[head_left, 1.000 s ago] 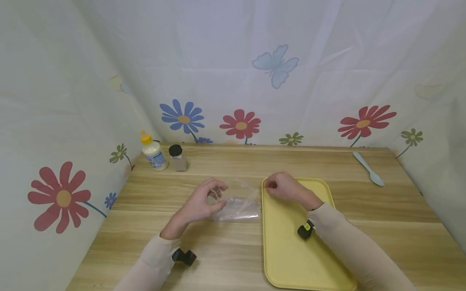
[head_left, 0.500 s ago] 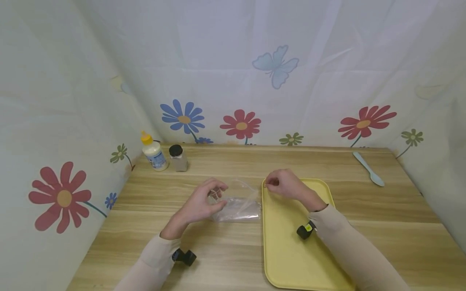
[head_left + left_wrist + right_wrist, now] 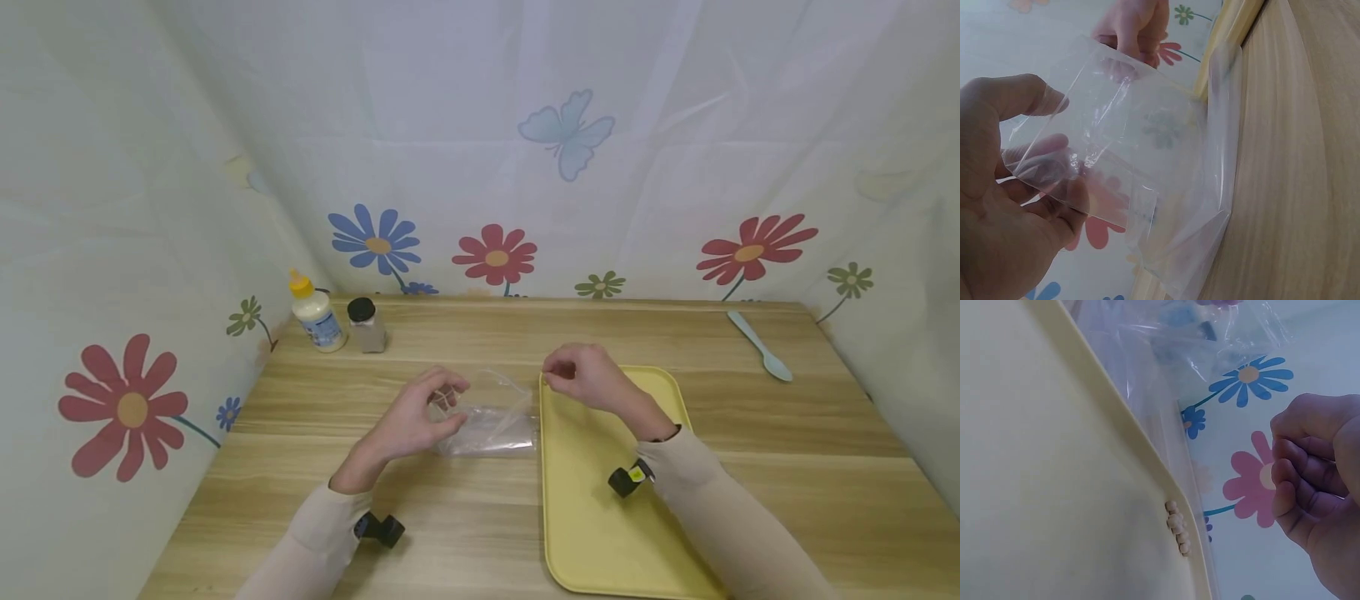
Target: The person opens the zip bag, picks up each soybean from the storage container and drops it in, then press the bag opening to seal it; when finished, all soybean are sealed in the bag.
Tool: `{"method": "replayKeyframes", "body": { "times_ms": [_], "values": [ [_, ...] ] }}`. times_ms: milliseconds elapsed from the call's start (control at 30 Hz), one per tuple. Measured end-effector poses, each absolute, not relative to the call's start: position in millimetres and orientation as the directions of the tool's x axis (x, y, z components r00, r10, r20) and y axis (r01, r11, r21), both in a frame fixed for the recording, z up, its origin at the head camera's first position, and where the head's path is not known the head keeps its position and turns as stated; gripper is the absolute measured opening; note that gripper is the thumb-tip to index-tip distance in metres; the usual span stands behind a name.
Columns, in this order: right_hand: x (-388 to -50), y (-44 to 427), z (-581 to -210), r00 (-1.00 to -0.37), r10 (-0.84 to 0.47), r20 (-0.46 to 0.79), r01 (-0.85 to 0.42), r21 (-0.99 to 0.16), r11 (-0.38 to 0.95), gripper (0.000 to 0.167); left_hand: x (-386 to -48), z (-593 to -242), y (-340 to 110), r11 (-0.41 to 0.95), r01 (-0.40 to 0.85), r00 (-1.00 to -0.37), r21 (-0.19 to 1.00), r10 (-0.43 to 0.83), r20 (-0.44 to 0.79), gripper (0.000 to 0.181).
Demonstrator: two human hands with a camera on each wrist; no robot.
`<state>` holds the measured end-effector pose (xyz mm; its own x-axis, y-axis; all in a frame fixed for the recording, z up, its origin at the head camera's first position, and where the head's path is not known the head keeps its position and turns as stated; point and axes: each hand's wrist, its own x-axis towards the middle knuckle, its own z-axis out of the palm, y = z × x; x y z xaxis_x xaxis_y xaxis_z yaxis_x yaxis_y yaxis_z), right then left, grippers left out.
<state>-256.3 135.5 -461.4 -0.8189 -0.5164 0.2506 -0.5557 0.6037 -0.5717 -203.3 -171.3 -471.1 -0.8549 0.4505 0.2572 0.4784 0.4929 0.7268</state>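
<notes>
My left hand (image 3: 420, 417) holds the open mouth of a clear plastic zip bag (image 3: 491, 429). In the left wrist view, its fingers curl behind the film (image 3: 1154, 125) with the thumb near the edge. Over the far left corner of a yellow tray (image 3: 600, 533), my right hand (image 3: 588, 375) has its thumb and fingertips drawn together. Nothing shows between those fingertips, though a very small thing could be hidden there. Several small beige balls (image 3: 1177, 528) sit in a row along the tray's inner rim, below and apart from the right hand in the right wrist view.
A yellow-capped bottle (image 3: 319, 321) and a black-lidded jar (image 3: 367, 327) stand at the back left of the wooden table (image 3: 465, 533). A pale blue spoon (image 3: 761, 346) lies at the back right. Flowered cloth (image 3: 495, 167) hangs behind and at the sides.
My right hand has risen slightly away from the tray's corner, its fingers still drawn together. The left hand and the bag have stayed in place.
</notes>
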Motion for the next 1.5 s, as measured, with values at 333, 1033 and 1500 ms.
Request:
{"method": "replayKeyframes", "body": {
  "times_ms": [333,1033,1500],
  "values": [
    [-247,130,-451,-0.765,-0.515,0.386,-0.636,-0.577,0.512,0.010,-203,-471,-171,0.493,0.493,-0.850,0.717,0.451,0.273,0.037],
    [-229,104,-436,-0.635,-0.542,0.551,-0.765,-0.545,0.344,0.006,-203,-472,-171,0.475,0.513,-0.836,0.715,0.467,0.289,0.038],
    [-227,92,-435,-0.537,-0.557,0.633,-0.839,-0.466,0.279,0.008,-203,-474,-169,0.451,0.509,-0.833,0.733,0.472,0.289,0.041]
  ]
}}
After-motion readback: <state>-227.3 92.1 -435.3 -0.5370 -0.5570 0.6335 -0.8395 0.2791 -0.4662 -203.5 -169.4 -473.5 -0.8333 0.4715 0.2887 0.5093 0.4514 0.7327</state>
